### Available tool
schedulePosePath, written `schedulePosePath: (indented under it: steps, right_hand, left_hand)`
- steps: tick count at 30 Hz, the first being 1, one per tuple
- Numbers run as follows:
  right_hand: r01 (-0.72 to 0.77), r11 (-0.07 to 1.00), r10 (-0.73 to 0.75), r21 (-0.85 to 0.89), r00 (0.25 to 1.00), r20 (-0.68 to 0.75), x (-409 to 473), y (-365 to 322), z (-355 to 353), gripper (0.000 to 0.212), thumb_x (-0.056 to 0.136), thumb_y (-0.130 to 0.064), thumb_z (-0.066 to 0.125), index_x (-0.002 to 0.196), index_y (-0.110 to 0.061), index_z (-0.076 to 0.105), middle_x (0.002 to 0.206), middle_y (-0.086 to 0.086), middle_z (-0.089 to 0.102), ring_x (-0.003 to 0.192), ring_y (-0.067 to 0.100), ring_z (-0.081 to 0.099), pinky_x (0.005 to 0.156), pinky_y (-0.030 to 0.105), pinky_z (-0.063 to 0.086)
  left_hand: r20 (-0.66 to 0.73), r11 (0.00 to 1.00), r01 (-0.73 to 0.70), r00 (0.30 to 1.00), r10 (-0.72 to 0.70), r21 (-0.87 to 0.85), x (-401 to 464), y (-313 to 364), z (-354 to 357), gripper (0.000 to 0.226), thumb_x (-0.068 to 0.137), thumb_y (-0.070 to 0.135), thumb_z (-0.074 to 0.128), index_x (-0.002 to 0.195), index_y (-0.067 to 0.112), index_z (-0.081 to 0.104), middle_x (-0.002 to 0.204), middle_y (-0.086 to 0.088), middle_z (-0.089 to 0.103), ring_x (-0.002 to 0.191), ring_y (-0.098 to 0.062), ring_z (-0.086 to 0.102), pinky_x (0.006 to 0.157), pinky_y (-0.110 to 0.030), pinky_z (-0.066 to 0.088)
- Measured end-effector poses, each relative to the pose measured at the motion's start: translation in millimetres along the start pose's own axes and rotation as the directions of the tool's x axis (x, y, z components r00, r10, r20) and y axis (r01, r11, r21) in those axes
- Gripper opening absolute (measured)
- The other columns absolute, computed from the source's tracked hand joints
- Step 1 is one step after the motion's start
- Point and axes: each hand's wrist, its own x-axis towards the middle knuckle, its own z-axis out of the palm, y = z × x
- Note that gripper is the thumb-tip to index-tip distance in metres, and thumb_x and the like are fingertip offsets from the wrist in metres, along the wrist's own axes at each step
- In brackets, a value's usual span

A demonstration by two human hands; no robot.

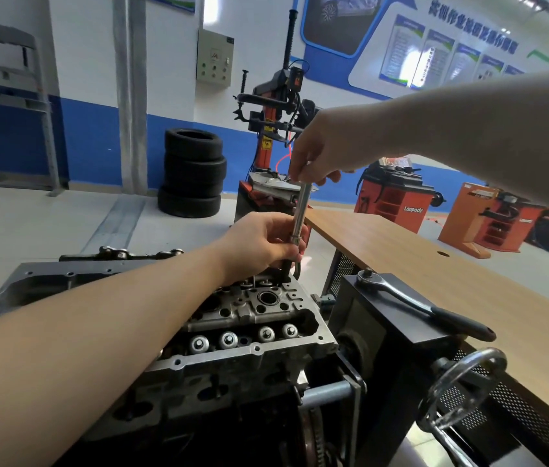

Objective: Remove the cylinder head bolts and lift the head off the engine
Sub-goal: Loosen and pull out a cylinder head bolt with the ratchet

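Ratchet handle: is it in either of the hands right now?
No, the ratchet handle lies on the black stand, while both hands grip the extension bar.

Workshop with white-over-blue walls (98,96), pale floor (47,224), stacked tyres (194,173), a red tyre changer (273,129), orange balancers (394,200), wooden bench (418,264), posters (434,55) up high.

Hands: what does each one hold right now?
Left hand: grips the lower end of the extension bar above the cylinder head.
Right hand: pinches the bar's top.
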Motion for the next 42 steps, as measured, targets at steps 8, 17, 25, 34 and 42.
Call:
schedulePosePath:
  steps: [8,17,25,34,42]
  right_hand:
    - [-0.049,0.998,0.045,-0.046,0.996,-0.082,2.9,1.2,11.7,0.039,0.098,-0.051,0.063,0.083,-0.017,0.073,0.073,0.002,0.073,0.062,0.017,0.059,0.059,0.030,0.050]
    - [0.066,0.998,-0.068,-0.024,0.994,-0.090,1.1,10.3,13.9,0.020,0.100,-0.040,0.062,0.091,-0.026,0.074,0.067,-0.026,0.064,0.055,-0.008,0.055,0.055,0.019,0.041]
    - [0.037,0.999,-0.038,-0.014,0.997,-0.065,-3.3,-0.9,6.8,0.018,0.098,-0.052,0.063,0.105,-0.044,0.078,0.086,-0.018,0.076,0.067,0.002,0.069,0.068,0.024,0.053]
    - [0.031,0.995,-0.035,-0.092,0.999,-0.033,3.4,-3.4,-0.4,0.013,0.096,-0.029,0.071,0.087,-0.038,0.075,0.071,-0.016,0.069,0.059,0.004,0.060,0.056,0.026,0.049]
    - [-0.143,0.990,0.143,0.004,0.988,-0.063,5.3,0.5,4.2,0.051,0.093,-0.065,0.064,0.083,-0.016,0.076,0.067,0.006,0.074,0.042,0.015,0.057,0.044,0.024,0.048]
  left_hand:
    - [-0.106,1.000,-0.009,0.994,0.009,0.004,2.0,-0.3,0.5,0.035,0.080,0.000,0.090,0.110,0.012,0.077,0.093,-0.009,0.081,0.088,-0.024,0.080,0.078,-0.033,0.066]
    - [0.025,0.998,0.021,0.999,-0.020,-0.055,3.4,-0.1,-1.1,0.027,0.099,-0.007,0.066,0.122,0.007,0.071,0.111,-0.015,0.079,0.101,-0.026,0.078,0.091,-0.034,0.064]
    - [-0.231,0.966,-0.033,0.968,0.094,0.255,7.8,-3.4,7.8,0.030,0.078,0.026,0.096,0.093,0.021,0.070,0.081,0.006,0.075,0.072,0.000,0.071,0.067,-0.013,0.054]
    - [-0.010,0.998,-0.006,1.000,0.007,0.070,3.8,-5.0,2.5,0.028,0.099,0.007,0.073,0.123,0.019,0.066,0.108,-0.005,0.078,0.098,-0.013,0.076,0.087,-0.027,0.062]
    - [-0.095,0.978,-0.018,0.995,0.038,0.207,4.9,-0.9,5.6,0.036,0.085,0.007,0.088,0.119,0.017,0.076,0.101,0.002,0.082,0.096,-0.012,0.078,0.099,-0.038,0.062]
